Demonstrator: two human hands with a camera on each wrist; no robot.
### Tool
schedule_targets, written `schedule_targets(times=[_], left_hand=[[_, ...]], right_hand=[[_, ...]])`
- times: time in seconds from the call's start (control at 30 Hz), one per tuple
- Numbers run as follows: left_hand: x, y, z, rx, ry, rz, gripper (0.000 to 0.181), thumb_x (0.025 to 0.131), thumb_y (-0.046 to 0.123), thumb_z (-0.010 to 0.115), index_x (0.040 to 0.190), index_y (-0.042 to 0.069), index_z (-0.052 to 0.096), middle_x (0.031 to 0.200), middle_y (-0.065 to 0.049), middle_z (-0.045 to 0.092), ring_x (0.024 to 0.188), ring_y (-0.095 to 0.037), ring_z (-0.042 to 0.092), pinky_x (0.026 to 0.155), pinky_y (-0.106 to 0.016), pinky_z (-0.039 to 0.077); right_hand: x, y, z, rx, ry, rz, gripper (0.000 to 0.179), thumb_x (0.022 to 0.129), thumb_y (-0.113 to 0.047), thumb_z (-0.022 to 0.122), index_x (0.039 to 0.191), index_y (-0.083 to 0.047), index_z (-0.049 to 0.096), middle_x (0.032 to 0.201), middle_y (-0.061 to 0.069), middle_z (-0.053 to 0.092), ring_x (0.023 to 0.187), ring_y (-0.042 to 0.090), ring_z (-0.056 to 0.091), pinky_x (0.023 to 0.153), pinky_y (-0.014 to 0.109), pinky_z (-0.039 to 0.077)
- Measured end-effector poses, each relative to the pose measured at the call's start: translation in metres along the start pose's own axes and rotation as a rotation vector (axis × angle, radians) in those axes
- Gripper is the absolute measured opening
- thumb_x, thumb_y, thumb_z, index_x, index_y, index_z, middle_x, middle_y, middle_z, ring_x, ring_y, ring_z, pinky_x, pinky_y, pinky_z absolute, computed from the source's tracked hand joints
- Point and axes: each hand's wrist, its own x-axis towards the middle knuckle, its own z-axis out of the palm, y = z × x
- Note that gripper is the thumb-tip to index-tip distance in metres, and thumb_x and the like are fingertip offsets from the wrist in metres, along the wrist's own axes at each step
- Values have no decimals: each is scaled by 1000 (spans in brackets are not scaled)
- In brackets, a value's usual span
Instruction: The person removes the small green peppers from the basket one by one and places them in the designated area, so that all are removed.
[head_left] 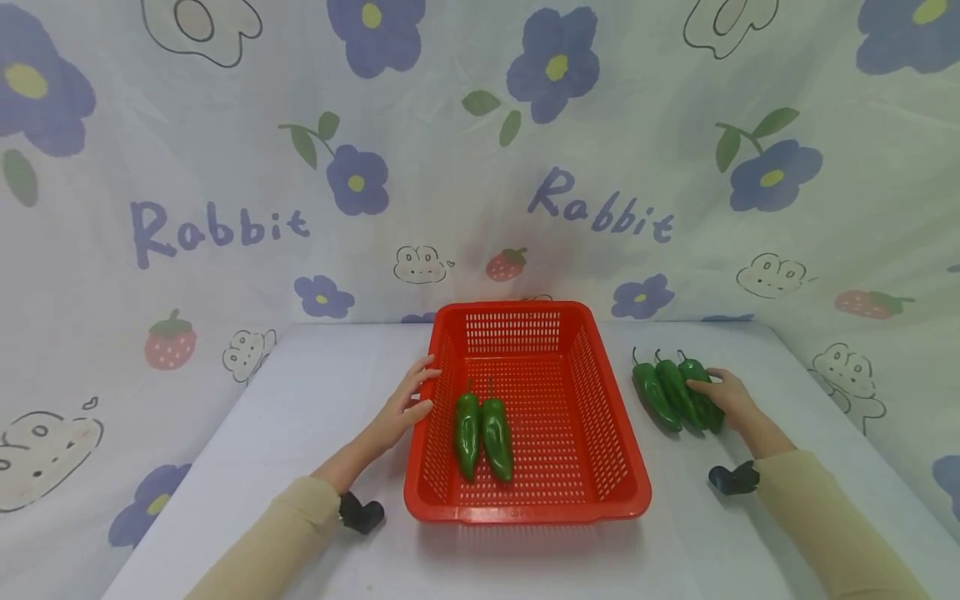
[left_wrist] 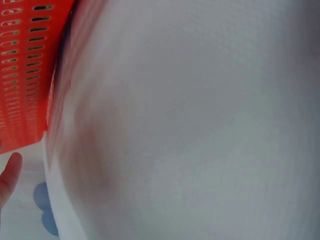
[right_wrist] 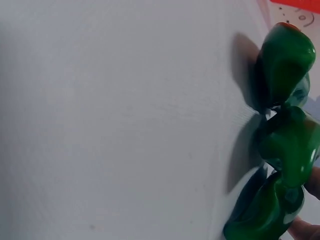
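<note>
A red plastic basket (head_left: 525, 512) stands in the middle of the table, with two green peppers (head_left: 497, 437) lying side by side inside its left part. My left hand (head_left: 401, 407) rests its fairly straight fingers on the basket's left rim. Three more green peppers (head_left: 654, 396) lie in a row on the table to the right of the basket. At the rightmost pepper (head_left: 696, 371), my right hand (head_left: 735, 398) has its thumb on one side and fingers on the other, pinching it. The right wrist view shows the tips of these peppers (right_wrist: 287, 65), with fingertips (right_wrist: 302, 230) beside the lowest one.
A white cloth covers the table (head_left: 337, 367). Behind it hangs a pale curtain (head_left: 450, 167) printed with flowers, rabbits and strawberries. The basket's high slotted side wall (head_left: 600, 400) stands between the two groups of peppers.
</note>
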Motion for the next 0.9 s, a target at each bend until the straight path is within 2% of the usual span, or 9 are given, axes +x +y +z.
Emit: schedule_targets(times=[0.27, 0.53, 0.77, 0.9], left_hand=[[0, 1, 1, -1, -6, -11, 48, 88, 10, 45, 134, 3, 35, 151, -14, 10, 120, -38, 36, 81, -23, 46], [1, -2, 2, 18, 7, -10, 49, 87, 1, 42, 134, -5, 32, 150, -22, 8, 118, -42, 35, 80, -23, 46], [0, -2, 2, 26, 6, -16, 49, 88, 12, 46, 134, 2, 35, 151, -15, 10, 121, -39, 36, 82, -22, 45], [0, -4, 1, 6, 3, -8, 48, 88, 14, 47, 134, 4, 36, 152, -13, 10, 121, -39, 36, 83, -25, 46]], right_hand=[[1, 0, -8, -29, -14, -5, 86, 89, -37, 50, 142, 7, -2, 143, 37, 0, 131, 51, 12, 103, 56, 23], [2, -3, -14, -14, -10, 39, 87, 88, -38, 52, 142, 6, -1, 144, 36, 3, 130, 50, 17, 103, 53, 27], [-7, -11, -17, -20, -11, 11, 89, 88, -38, 53, 142, 5, -2, 144, 36, 2, 129, 51, 16, 102, 56, 25], [-13, -19, -19, -56, -25, 1, 92, 87, -43, 53, 143, 4, -3, 145, 34, -5, 129, 53, 10, 101, 60, 22]])
